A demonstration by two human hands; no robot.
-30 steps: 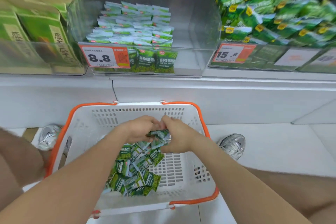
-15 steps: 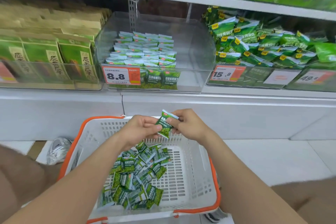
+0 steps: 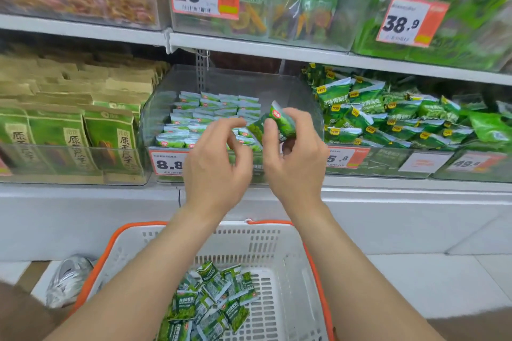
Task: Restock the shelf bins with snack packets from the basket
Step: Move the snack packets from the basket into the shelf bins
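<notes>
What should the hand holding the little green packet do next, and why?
Probably the right hand should carry its packet forward over the front wall of the clear bin and set it beside the matching rows. It pinches the packet just in front of that bin, the designs look alike, and the left hand holds nothing.

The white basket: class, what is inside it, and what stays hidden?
A loose pile of green snack packets lies on the slotted floor of the basket. The left forearm covers its left side, perhaps hiding more packets; the near end runs out of frame.
</notes>
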